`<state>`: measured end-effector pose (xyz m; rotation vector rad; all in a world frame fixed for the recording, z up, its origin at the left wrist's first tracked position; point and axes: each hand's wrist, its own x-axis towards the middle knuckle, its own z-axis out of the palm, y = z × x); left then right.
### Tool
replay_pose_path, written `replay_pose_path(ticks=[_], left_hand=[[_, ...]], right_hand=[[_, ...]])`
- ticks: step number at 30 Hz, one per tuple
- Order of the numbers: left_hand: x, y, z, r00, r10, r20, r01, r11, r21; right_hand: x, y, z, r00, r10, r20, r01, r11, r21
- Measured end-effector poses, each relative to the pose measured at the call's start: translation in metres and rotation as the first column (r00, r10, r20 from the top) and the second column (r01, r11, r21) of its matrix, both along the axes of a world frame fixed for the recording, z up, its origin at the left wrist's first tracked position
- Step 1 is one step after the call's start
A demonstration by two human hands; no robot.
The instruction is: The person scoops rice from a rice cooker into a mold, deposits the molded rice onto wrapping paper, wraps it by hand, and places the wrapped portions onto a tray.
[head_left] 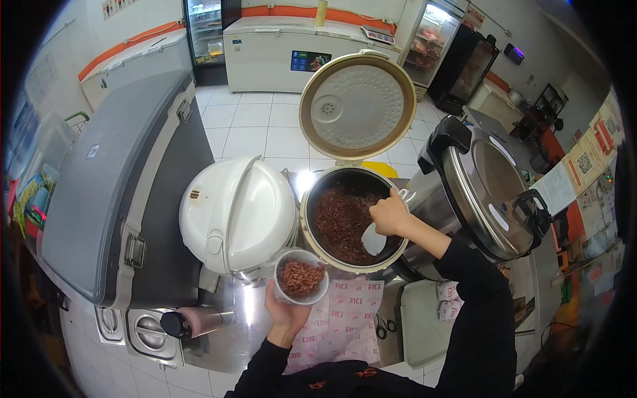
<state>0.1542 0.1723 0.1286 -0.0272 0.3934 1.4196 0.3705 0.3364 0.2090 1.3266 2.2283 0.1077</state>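
My left hand [284,313] is wrapped round a bowl [321,290] with reddish-brown rice [300,277] in it, just in front of the cookers. In my right hand [390,215] is a white rice paddle [373,240], its blade down inside the open rice cooker [306,229]. Dark reddish cooked rice [342,219] fills the pot's bottom. The cooker's round lid [361,99] stands raised behind the pot. Below the bowl, wrapping paper printed with "RICE" [348,308] lies on the metal counter.
A closed white rice cooker [259,205] stands left, beside a big grey insulated box [113,179]. At right is a large steel pot with a clamped lid [488,192]. A pink bottle [199,322], scissors [385,326] and a tray [417,331] with wrapped packets [449,302] are nearer me.
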Motion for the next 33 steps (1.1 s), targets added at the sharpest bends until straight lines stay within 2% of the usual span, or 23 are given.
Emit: replay_pose_path(ticks=[4,7,8,10,11,12,14,15,18,20,22,28,30,31,33], left_hand=[[0.004,0.004,-0.006,0.998,-0.059,0.029,0.059,0.998,-0.006],[0.002,0.005,-0.002,0.996,-0.072,0.053,0.073,0.997,-0.016],[0.002,0.006,-0.002,0.996,-0.067,0.053,0.067,0.998,-0.014],[0.000,0.006,-0.002,0.995,-0.095,0.016,0.095,0.995,-0.016],[0.000,0.006,-0.003,0.995,-0.095,0.013,0.095,0.995,-0.016],[-0.001,0.006,-0.004,0.994,-0.107,0.016,0.107,0.994,-0.005],[-0.001,0.006,-0.003,0.992,-0.121,0.021,0.121,0.993,0.011],[-0.002,0.006,-0.001,0.992,-0.122,0.027,0.121,0.992,0.016],[-0.004,0.008,0.001,0.993,-0.117,0.029,0.116,0.993,0.015],[-0.006,0.007,0.003,0.993,-0.113,0.025,0.113,0.994,0.005],[-0.006,0.004,0.008,0.994,-0.107,0.028,0.107,0.994,0.011],[-0.007,0.014,0.038,0.990,-0.144,0.014,0.143,0.989,0.039],[-0.001,0.024,0.048,0.984,-0.177,0.012,0.176,0.982,0.076],[0.005,0.030,0.052,0.978,-0.208,0.016,0.204,0.971,0.125],[0.018,0.042,0.067,0.964,-0.265,-0.001,0.260,0.945,0.200]], right_hand=[[-0.006,-0.003,-0.010,0.997,-0.047,-0.064,0.044,0.998,-0.040],[-0.024,-0.005,-0.023,0.969,-0.072,-0.237,0.057,0.996,-0.072],[-0.030,-0.003,-0.025,0.969,-0.067,-0.237,0.051,0.996,-0.070],[-0.040,0.001,-0.033,0.929,-0.043,-0.367,0.050,0.999,0.011],[-0.041,0.005,-0.037,0.909,0.027,-0.415,0.007,0.997,0.079],[-0.038,0.012,-0.042,0.909,0.027,-0.416,0.007,0.997,0.080],[-0.026,0.027,-0.047,0.741,0.072,-0.668,-0.064,0.997,0.036],[-0.020,0.032,-0.046,0.726,0.000,-0.688,-0.053,0.997,-0.057],[-0.009,0.033,-0.046,0.658,-0.054,-0.751,-0.057,0.991,-0.121],[0.000,0.033,-0.045,0.675,-0.053,-0.736,-0.070,0.988,-0.135],[0.010,0.034,-0.044,0.525,-0.224,-0.821,-0.017,0.962,-0.274],[0.029,0.021,0.006,0.504,-0.155,-0.849,0.047,0.987,-0.152],[0.030,0.010,0.042,0.349,-0.213,-0.912,0.103,0.977,-0.189],[0.028,0.002,0.062,0.348,-0.210,-0.914,0.105,0.977,-0.185],[0.018,-0.021,0.101,0.627,0.081,-0.775,0.131,0.969,0.208]])
